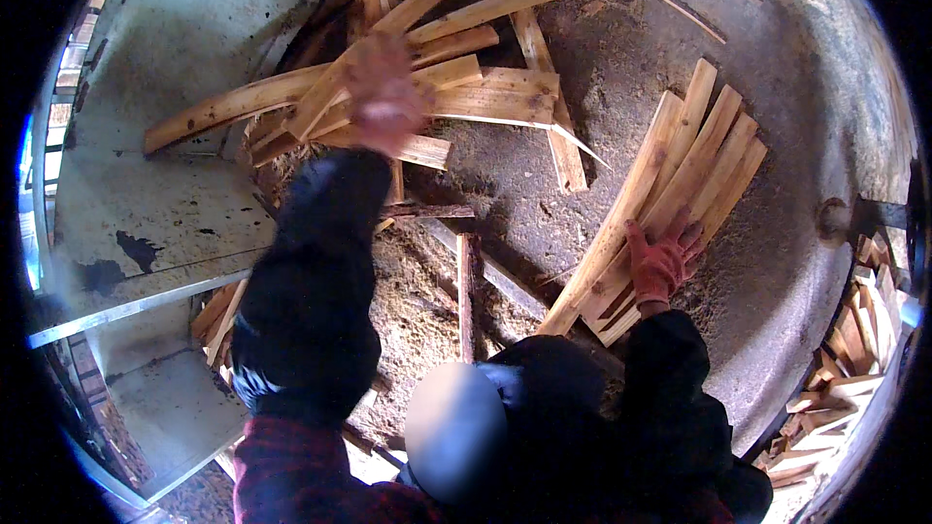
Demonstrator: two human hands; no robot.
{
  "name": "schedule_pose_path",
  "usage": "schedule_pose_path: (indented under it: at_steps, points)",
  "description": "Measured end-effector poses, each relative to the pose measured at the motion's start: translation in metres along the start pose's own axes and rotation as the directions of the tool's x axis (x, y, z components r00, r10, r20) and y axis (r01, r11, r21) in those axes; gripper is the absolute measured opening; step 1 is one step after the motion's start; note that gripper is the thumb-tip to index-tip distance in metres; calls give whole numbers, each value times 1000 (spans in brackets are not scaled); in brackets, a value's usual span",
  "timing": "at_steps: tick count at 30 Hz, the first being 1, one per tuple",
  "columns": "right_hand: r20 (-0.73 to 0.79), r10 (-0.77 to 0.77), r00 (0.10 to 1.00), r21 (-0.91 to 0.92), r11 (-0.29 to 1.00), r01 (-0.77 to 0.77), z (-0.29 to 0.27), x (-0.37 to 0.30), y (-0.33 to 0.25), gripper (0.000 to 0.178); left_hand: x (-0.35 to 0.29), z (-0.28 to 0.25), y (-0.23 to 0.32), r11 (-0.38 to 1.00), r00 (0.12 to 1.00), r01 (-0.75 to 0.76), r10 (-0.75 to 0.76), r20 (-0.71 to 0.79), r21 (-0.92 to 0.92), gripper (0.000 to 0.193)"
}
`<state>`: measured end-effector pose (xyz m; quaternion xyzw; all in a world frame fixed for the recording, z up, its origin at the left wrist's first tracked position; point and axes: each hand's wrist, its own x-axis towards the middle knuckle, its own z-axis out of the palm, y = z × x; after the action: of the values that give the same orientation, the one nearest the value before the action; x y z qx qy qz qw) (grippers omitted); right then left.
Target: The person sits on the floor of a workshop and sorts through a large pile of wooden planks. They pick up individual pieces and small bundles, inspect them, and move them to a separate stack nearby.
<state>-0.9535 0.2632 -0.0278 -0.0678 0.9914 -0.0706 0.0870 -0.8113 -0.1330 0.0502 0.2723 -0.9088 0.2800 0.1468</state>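
Note:
My left hand point(385, 97), smeared by motion, is over a loose pile of wooden slats point(510, 97) at the upper left. Its fingers are too blurred to show whether it holds one. Lower right, my right hand point(662, 264) wears a reddish glove. It lies with fingers spread on a fanned bundle of several pale wooden slats point(691, 160). These lie side by side, slanting from the lower left to the upper right.
A worn grey metal surface with a ledge point(165, 223) stands on the left. Sawdust point(417, 281) and a short thin stick point(466, 296) cover part of the floor. More wood pieces point(835, 398) are heaped at the lower right, beyond a curved edge.

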Motion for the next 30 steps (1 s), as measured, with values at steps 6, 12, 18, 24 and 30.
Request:
schedule_pose_path:
  at_steps: [6,12,18,24,30]
  points:
    - [22,-45,999,17,999,45,15,-5,-8,112,2,44,-134,986,819,168,-146,555,11,55]
    - [43,24,999,-29,999,-23,12,-2,-4,113,-30,-34,-200,985,855,169,-154,495,15,54]
    - [-18,-2,1000,-38,999,2,6,1,3,108,10,-71,-216,973,710,183,-229,666,140,65]
    - [31,-36,999,-11,999,36,4,-8,-10,109,8,-22,-189,974,556,228,-141,819,14,60]
    - [-33,-38,999,94,995,41,-2,-5,0,110,16,-35,-69,551,473,677,181,862,-487,60]
